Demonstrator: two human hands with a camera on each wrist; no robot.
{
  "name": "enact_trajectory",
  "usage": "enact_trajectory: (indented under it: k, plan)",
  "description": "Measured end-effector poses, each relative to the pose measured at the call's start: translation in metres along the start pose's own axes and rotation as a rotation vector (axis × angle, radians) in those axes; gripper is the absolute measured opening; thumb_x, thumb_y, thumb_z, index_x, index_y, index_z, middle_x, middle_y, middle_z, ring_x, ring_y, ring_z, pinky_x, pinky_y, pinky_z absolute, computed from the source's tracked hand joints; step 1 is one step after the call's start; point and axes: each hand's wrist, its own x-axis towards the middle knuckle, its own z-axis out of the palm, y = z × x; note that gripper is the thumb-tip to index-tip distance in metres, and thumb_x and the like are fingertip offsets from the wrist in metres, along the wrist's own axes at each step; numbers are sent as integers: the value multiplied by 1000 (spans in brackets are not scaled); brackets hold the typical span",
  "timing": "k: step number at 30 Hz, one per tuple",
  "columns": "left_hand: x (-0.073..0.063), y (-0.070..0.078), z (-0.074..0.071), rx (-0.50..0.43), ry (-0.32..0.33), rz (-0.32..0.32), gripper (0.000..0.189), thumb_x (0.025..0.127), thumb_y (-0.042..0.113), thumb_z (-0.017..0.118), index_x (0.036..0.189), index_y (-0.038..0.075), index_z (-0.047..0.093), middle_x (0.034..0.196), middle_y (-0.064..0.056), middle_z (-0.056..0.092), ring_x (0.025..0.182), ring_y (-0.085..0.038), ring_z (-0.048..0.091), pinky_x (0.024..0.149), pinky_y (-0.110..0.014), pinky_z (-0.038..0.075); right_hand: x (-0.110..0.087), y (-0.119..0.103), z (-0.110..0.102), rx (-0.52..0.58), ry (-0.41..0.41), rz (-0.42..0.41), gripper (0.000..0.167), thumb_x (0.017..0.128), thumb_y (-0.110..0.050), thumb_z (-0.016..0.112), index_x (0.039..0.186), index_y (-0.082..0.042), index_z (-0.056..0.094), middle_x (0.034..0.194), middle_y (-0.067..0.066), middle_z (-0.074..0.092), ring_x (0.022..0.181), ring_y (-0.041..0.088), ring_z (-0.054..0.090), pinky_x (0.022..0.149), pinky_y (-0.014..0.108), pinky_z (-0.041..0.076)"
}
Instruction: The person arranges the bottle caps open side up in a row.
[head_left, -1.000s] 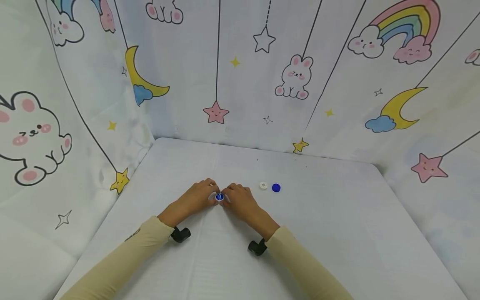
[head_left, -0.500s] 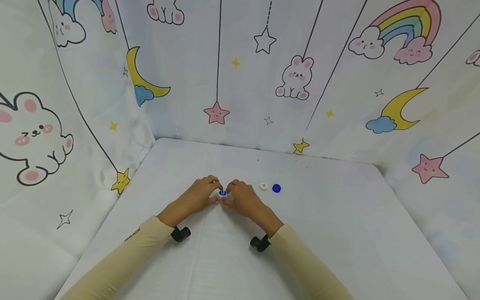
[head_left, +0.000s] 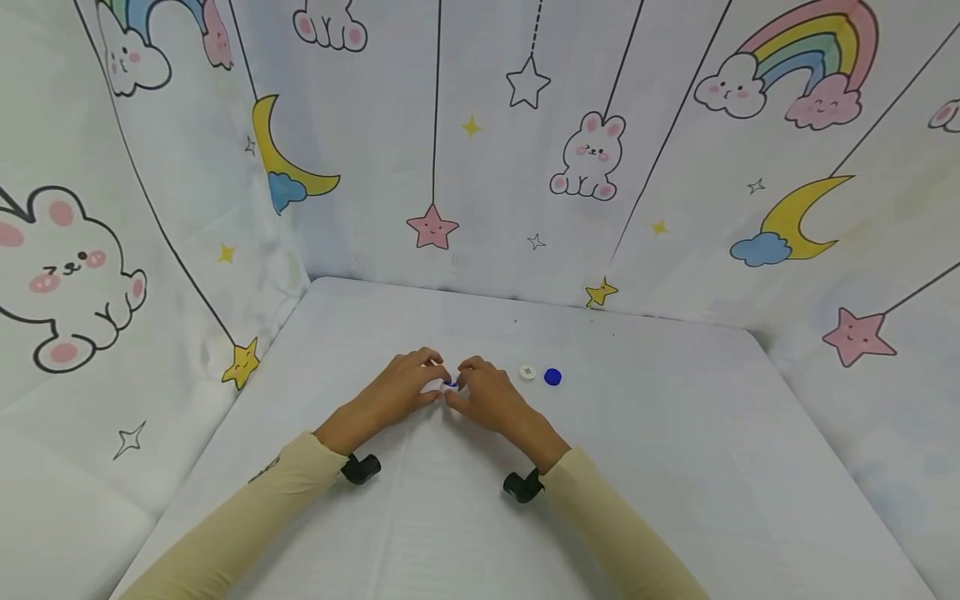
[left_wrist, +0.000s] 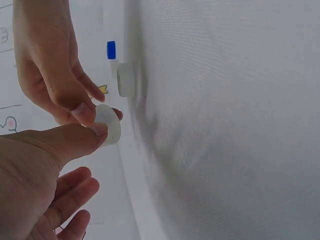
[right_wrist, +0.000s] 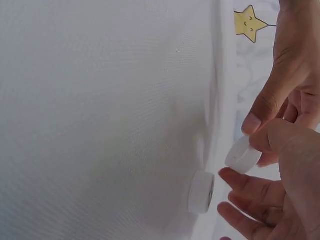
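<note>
Between my two hands, a small white round piece (left_wrist: 113,127) with a flat face is held just off the table. A sliver of blue on it shows between the fingertips in the head view. My left hand (head_left: 397,386) pinches it from the left, thumb on the near side and fingers behind. From the right, my right hand (head_left: 491,394) holds it too, its thumb against the piece (right_wrist: 243,156) in the right wrist view. The lower fingers of both hands are loosely bent. Fingertips partly cover the piece.
On the white table (head_left: 660,450), right of my hands, lie a white round piece (head_left: 527,372) with a marked centre and a blue round piece (head_left: 552,377). Fabric walls (head_left: 495,175) printed with rabbits, stars and moons stand behind and at both sides.
Both hands have shifted slightly right and away with the held piece. It has tilted, so its blue face, visible earlier, is now mostly hidden. The two pieces at the right have stayed put.
</note>
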Motion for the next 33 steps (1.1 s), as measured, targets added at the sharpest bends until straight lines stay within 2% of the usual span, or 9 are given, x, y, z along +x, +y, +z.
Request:
enact_trajectory:
  k: [6, 9, 15, 20, 29, 33]
  plan:
    - [-1, 0, -1, -2, 36, 27, 21, 91, 14, 84, 111, 13, 77, 126, -13, 66, 114, -28, 65, 94, -54, 53, 0, 2, 2, 1, 8, -5, 33, 103, -37, 66, 105, -6, 78, 142, 11, 63, 130, 28, 61, 105, 55, 50]
    - [-1, -1, 0, 3, 41, 11, 19, 92, 15, 83, 110, 13, 78, 126, -12, 66, 114, -28, 65, 94, -53, 54, 0, 2, 2, -7, 22, -21, 35, 105, -37, 63, 107, -6, 78, 141, 11, 64, 129, 28, 62, 103, 54, 51]
    - [0, -5, 2, -49, 12, -120, 17, 96, 21, 80, 111, 13, 80, 127, -11, 66, 114, -30, 68, 95, -54, 55, -2, 1, 0, -2, 61, -51, 37, 107, -37, 62, 122, -6, 75, 138, 12, 65, 129, 29, 63, 104, 54, 52]
    - [0, -9, 1, -186, -8, -230, 18, 98, 19, 77, 111, 6, 79, 128, -16, 65, 119, -36, 66, 103, -53, 54, -4, -1, -2, 3, 96, -84, 38, 105, -35, 67, 132, -8, 70, 137, 11, 65, 127, 29, 64, 103, 52, 53]
    - [6, -16, -5, -422, -114, -419, 27, 105, 25, 67, 114, 2, 78, 131, -20, 64, 130, -39, 58, 109, -57, 47, -4, 0, 0, -24, 131, -119, 43, 98, -33, 78, 133, -9, 68, 134, 9, 65, 124, 26, 64, 102, 48, 55]
    - [8, -18, -8, -497, -163, -454, 29, 107, 28, 64, 111, 4, 80, 131, -16, 67, 133, -38, 56, 109, -59, 45, -5, 1, 1, -1, 152, -129, 43, 97, -32, 79, 131, -8, 69, 132, 8, 65, 123, 26, 65, 101, 47, 55]
